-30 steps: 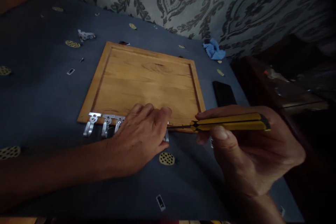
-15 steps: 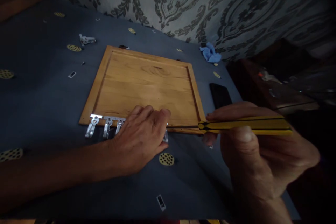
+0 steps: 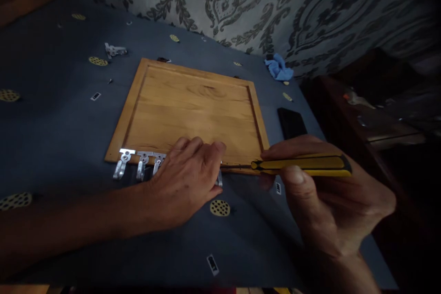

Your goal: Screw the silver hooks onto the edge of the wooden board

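Observation:
A framed wooden board (image 3: 193, 105) lies flat, with a row of silver metal hooks (image 3: 124, 161) along its near edge. My left hand (image 3: 189, 179) is closed over the right part of that row, fingers curled on the board's edge. One metal hook (image 3: 219, 178) pokes out beside its thumb; the others under the palm are hidden. In my right hand (image 3: 327, 202) is a yellow-and-black screwdriver (image 3: 299, 164), held level along the near edge. Its shaft points left toward my left hand, and the tip is hidden behind the fingers.
A loose metal hook (image 3: 115, 50) and a small screw (image 3: 110, 81) lie left of the board on the patterned blue cloth (image 3: 69, 124). To the right are a black phone-like slab (image 3: 292, 123) and a crumpled blue cloth (image 3: 278, 68). Patterned wallpaper (image 3: 227, 0) rises behind.
My right hand and the screwdriver have shifted left, and the handle has turned to show a different face. My left hand stays in place on the hooks.

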### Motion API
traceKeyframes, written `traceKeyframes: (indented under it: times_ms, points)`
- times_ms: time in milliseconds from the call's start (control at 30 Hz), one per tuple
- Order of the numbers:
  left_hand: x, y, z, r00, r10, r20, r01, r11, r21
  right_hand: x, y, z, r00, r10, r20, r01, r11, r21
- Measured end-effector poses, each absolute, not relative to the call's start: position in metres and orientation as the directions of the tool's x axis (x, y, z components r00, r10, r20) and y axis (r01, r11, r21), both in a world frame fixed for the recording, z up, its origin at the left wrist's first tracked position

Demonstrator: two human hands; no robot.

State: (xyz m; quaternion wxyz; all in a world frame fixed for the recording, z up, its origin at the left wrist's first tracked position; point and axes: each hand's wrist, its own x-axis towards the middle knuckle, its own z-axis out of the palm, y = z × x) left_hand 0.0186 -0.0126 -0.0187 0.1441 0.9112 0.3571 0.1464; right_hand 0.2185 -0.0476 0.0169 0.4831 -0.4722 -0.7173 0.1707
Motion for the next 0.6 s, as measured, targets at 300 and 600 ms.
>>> traceKeyframes:
  times_ms: [300,600]
  points:
    - [0.019,-0.012,-0.016,0.702,0.701,0.127,0.622,-0.690,0.370,0.222,-0.051,0.025,-0.105,0.865,0.490,0.660,0.429,-0.616]
    - [0.017,-0.013,-0.018,0.709,0.681,0.185,0.601,-0.720,0.347,0.222,-0.045,0.033,-0.171,0.925,0.340,0.481,0.379,-0.791]
